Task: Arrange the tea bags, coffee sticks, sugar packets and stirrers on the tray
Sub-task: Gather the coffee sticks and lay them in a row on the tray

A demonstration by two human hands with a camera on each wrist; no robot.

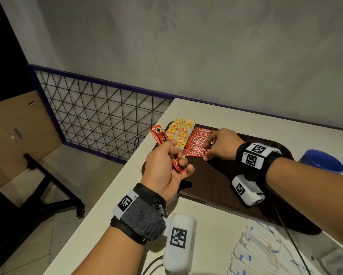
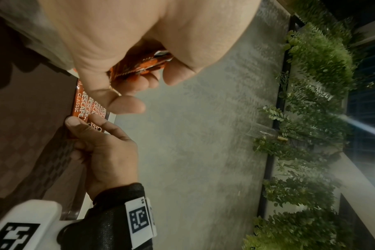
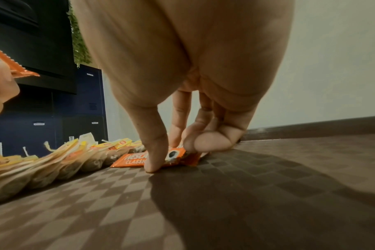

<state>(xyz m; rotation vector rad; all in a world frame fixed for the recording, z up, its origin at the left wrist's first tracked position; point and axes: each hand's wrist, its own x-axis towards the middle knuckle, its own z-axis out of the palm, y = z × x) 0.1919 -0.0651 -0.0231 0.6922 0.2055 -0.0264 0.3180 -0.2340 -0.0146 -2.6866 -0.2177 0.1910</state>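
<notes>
A brown tray (image 1: 216, 179) lies on a white table. Yellow tea bags (image 1: 179, 132) sit in two rows at its far left corner, and beside them is a row of red coffee sticks (image 1: 200, 139). My right hand (image 1: 206, 151) pinches the right end of the nearest coffee stick (image 1: 195, 152), which lies flat on the tray. In the right wrist view the thumb (image 3: 154, 162) touches the tray at that stick (image 3: 131, 159). My left hand (image 1: 174, 161) hovers over the tray's left edge and grips a fanned bundle of coffee sticks (image 1: 162, 139). No stirrers are in view.
White sugar packets (image 1: 265, 251) are heaped on the table at the near right. A blue cup (image 1: 323, 161) stands right of the tray. The table's left edge (image 1: 127, 165) drops to the floor, with a wire mesh rail (image 1: 99, 110) beyond. The tray's near and right parts are bare.
</notes>
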